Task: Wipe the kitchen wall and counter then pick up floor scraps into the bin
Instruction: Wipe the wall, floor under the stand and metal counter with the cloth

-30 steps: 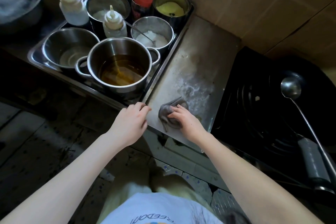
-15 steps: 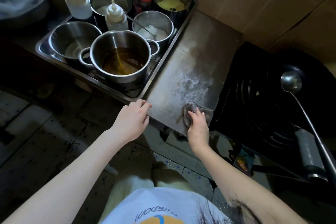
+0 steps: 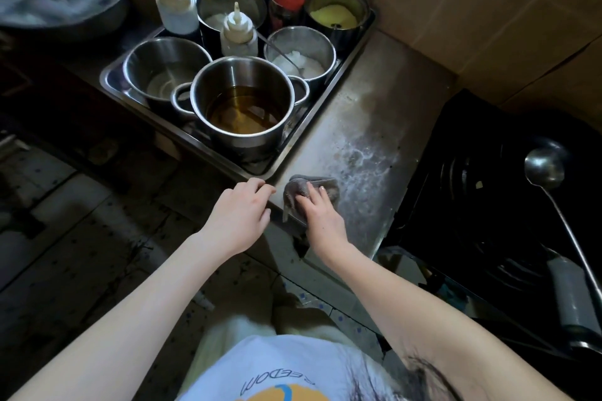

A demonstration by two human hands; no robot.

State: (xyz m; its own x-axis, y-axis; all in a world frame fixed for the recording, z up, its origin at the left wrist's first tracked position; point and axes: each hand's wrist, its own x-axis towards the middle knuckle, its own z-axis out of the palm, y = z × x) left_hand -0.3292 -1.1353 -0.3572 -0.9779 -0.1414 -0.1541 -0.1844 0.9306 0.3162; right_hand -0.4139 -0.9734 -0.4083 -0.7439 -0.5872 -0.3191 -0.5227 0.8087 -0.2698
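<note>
Grey crumpled cloth (image 3: 298, 187) pinned flat to the stained stainless-steel counter (image 3: 368, 127) near its front edge under the right hand (image 3: 321, 215), fingers straight to bear down on the grime. Left hand (image 3: 241, 215) resting on the corner of the rectangular steel tray (image 3: 317, 109), fingers loosely bent, probably bracing.

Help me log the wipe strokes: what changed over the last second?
The right hand slid the grey cloth right toward the stove, then back left along the front edge of the counter, pressing it throughout. The left hand stayed at the corner of the tray; pots and ladle unmoved.
</note>
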